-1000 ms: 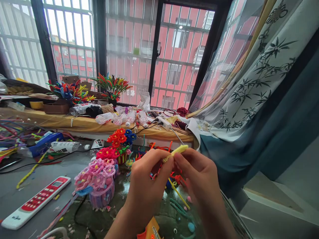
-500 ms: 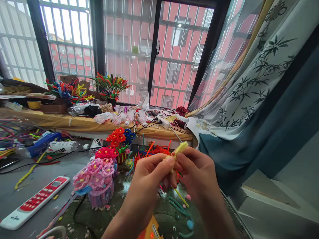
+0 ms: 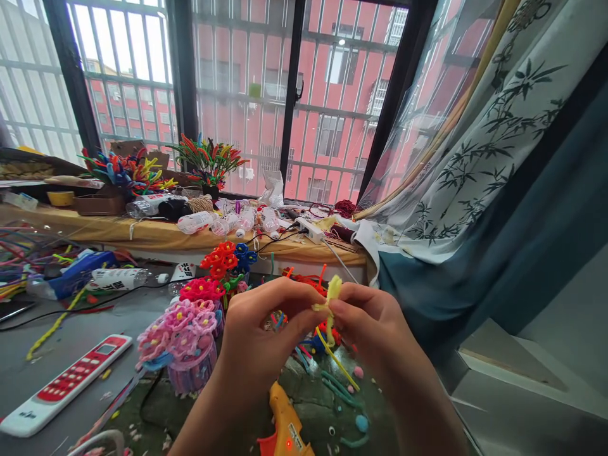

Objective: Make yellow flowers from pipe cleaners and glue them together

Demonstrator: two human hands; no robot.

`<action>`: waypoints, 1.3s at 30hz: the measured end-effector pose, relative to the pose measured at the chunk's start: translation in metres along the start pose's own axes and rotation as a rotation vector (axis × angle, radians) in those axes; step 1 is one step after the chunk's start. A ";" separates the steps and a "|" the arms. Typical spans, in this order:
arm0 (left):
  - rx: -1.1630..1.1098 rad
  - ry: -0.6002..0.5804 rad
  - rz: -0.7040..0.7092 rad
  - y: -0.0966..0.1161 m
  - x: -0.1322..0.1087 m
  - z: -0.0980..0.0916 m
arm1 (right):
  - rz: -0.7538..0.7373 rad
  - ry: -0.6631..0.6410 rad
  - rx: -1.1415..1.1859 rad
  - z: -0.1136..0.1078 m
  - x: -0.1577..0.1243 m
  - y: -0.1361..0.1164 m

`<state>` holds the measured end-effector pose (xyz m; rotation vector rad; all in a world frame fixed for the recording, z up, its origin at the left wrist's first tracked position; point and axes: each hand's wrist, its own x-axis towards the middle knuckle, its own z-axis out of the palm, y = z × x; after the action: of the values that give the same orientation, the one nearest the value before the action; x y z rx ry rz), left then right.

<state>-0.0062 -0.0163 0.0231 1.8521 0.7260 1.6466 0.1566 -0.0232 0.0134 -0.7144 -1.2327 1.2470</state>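
Note:
Between my hands is a small piece of fuzzy pale-yellow pipe cleaner (image 3: 334,289), bent into loops, with one end hanging down. My left hand (image 3: 256,335) meets its left side with thumb and index fingertips. From the right, my right hand (image 3: 377,329) pinches it between thumb and forefinger; the other fingers are curled and partly hidden. Below them runs a thin yellow strip (image 3: 339,362); I cannot tell whether it joins the piece. Under my left wrist lies an orange glue gun (image 3: 287,421) with a red light lit.
Left of my hands stand a pot of pink pipe-cleaner flowers (image 3: 190,345) and red flowers (image 3: 219,259). A white-and-red remote (image 3: 69,385) lies farther left. Teal pipe cleaners (image 3: 341,389) and a blue pompom (image 3: 361,423) lie below. Bottles (image 3: 196,221) crowd the windowsill.
My left hand has shifted left and its fingers have opened out somewhat. The yellow piece has turned more upright, showing its loops and hanging end. More of the glue gun shows.

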 end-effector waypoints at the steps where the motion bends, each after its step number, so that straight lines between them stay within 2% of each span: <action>1: -0.042 -0.014 -0.004 0.000 0.000 -0.001 | 0.003 -0.009 -0.006 0.001 -0.001 -0.001; 4: -0.181 -0.066 -0.065 0.001 0.001 -0.004 | 0.018 -0.045 -0.036 0.002 -0.002 -0.004; 9: -0.509 -0.142 -0.408 -0.003 -0.001 -0.003 | 0.048 -0.143 -0.131 0.005 -0.005 -0.009; 12: -0.639 -0.203 -0.537 -0.005 -0.002 -0.001 | 0.051 -0.173 -0.208 0.005 -0.007 -0.014; 21: -0.500 -0.169 -0.663 0.010 0.003 -0.002 | 0.061 -0.209 -0.280 0.000 -0.008 -0.018; 27: -0.490 -0.137 -0.639 0.007 -0.001 0.003 | 0.065 -0.226 -0.290 -0.002 -0.007 -0.015; 33: -0.210 -0.069 -0.453 0.014 -0.002 0.002 | 0.109 -0.229 -0.287 -0.005 -0.006 -0.019; 35: -0.166 -0.095 -0.399 0.014 0.000 -0.002 | 0.106 -0.208 -0.290 -0.005 -0.005 -0.019; 39: -0.128 -0.236 -0.380 0.011 0.003 -0.006 | 0.088 -0.181 -0.275 -0.003 -0.005 -0.018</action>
<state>-0.0110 -0.0211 0.0336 1.6598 0.7914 1.1843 0.1651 -0.0317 0.0281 -0.8772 -1.5560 1.2471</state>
